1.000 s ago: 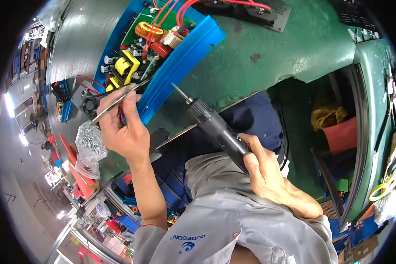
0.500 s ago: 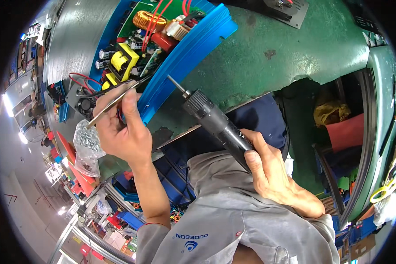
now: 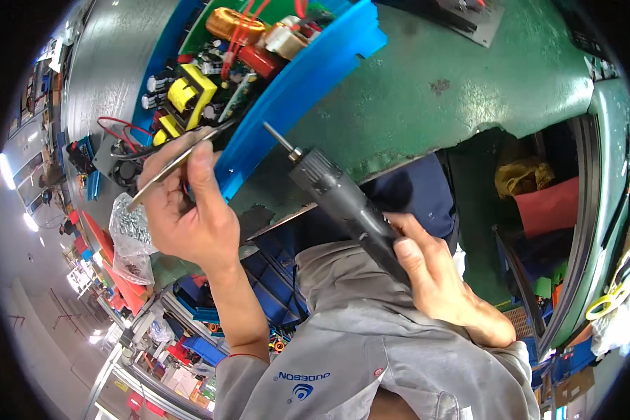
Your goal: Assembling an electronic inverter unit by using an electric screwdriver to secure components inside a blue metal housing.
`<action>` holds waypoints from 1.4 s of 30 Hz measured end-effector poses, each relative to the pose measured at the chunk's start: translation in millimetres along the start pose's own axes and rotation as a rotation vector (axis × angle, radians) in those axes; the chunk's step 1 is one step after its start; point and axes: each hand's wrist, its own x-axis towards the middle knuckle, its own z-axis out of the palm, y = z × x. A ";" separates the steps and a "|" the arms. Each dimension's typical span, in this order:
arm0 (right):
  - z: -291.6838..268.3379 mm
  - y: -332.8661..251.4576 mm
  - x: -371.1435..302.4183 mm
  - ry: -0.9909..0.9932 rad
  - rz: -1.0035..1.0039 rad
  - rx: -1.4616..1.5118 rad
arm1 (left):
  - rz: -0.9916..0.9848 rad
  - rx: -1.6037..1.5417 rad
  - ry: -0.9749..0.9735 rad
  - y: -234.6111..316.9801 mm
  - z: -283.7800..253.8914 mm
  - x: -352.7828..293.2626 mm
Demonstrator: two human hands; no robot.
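Note:
My left hand (image 3: pixel 189 203) is closed on a pair of slim metal tweezers (image 3: pixel 162 173), whose tip reaches the inner edge of a blue metal housing (image 3: pixel 294 87). Inside that housing lies a green circuit board (image 3: pixel 197 31) with a yellow transformer (image 3: pixel 189 96), a copper-wound coil (image 3: pixel 235 24), capacitors and red wires. Wrapped in my right hand (image 3: pixel 434 273) is a black electric screwdriver (image 3: pixel 346 203). Its bit points up and left, apart from the housing's near wall. A small fan (image 3: pixel 124 171) on a grey plate sits left of my left hand.
A clear plastic bag of screws (image 3: pixel 131 238) lies left of my left wrist. The green worktop (image 3: pixel 469 77) ends in a worn near edge. At the far side rests a metal plate with black parts (image 3: pixel 479 19). Yellow-handled scissors (image 3: pixel 602 305) are at the far right.
The housing, fan and screw bag sit slightly further left in view. Both hands keep their grips, with the tweezers still at the housing's edge and the screwdriver nearly where it was.

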 end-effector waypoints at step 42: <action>1.2 1.5 -17.2 -0.164 0.324 0.388 | -0.041 -0.514 0.093 7.1 -36.8 -12.2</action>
